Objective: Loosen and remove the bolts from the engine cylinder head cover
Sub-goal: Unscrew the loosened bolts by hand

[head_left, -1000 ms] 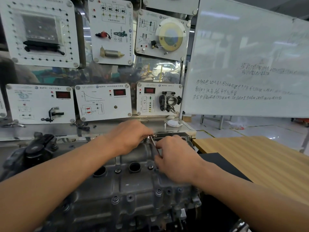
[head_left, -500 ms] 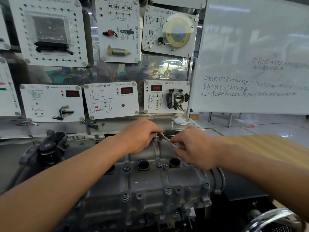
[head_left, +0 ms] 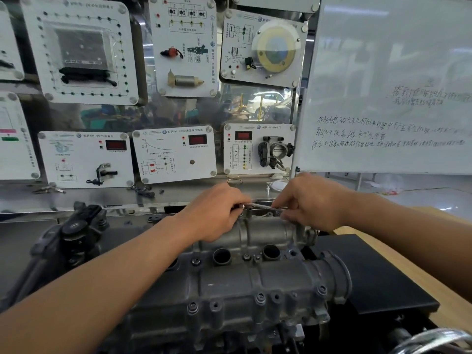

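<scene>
Both hands on a slim wrench at the cover's far edge, mid-frame.

Left hand (head_left: 217,213) pinches the wrench (head_left: 260,206) head over a hidden bolt; right hand (head_left: 310,203) grips its handle above the cylinder head cover (head_left: 255,277). Tilt it, and it could slip off and round the bolt.

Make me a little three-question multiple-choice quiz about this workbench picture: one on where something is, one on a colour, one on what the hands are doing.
1. Where does the whiteboard stand relative to the engine cover?
A. behind it to the right
B. in front of it
C. lying on it

2. What colour are the small digital displays on the lower training panels?
A. green
B. red
C. blue

3. What are the two hands doing?
A. resting flat on the table
B. both holding one slim metal tool
C. writing on the whiteboard

Answers:
1. A, the whiteboard fills the upper right, beyond the engine cover.
2. B, each display glows red.
3. B, the left hand and right hand grip opposite ends of the tool over the cover's far edge.
</scene>
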`<state>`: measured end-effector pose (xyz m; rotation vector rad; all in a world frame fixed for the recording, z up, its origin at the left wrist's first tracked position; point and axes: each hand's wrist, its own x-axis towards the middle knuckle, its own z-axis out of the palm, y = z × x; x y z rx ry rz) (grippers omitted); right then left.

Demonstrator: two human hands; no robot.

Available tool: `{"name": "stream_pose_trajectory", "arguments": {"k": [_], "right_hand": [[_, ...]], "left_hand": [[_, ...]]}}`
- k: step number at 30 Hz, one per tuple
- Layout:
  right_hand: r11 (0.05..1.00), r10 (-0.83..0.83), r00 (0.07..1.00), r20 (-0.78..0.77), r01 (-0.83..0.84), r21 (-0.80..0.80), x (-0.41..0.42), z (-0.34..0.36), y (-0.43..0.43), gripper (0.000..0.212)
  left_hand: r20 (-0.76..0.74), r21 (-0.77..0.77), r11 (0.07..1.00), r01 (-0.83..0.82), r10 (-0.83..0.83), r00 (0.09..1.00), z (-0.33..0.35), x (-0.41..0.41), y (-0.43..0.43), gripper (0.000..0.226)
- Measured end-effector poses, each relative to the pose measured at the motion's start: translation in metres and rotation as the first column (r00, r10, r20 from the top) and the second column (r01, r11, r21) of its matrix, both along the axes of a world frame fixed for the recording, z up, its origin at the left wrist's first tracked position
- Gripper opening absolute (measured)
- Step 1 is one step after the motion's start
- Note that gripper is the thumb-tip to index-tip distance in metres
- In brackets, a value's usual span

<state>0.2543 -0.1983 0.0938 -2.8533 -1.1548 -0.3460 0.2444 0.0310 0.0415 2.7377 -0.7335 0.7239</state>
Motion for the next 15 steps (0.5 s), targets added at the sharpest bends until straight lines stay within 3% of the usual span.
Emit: {"name": "stream_pose_trajectory", "arguments": {"k": [5,8,15], "right_hand": [[0.983,-0.007,0.994,-0.111,0.028,0.183,0.021,0.005,-0.002,0.010],[0.985,-0.040,0.995,-0.087,0.053,0.162,0.036,0.002,0.001,0.011],[0.998,-0.042,0.999,0.023,0.041,0.053,0.057,-0.001,0.013,0.013]], "left_hand": [[-0.003,-0.026,1.000,0.004,-0.004,1.000,-0.001,0.000,0.000,0.026],[-0.018,-0.021,1.000,-0.007,0.007,1.000,0.000,0.000,-0.001,0.025],[-0.043,-0.057,0.998,-0.001,-0.002,0.999,-0.002,0.000,-0.001,0.051]]}}
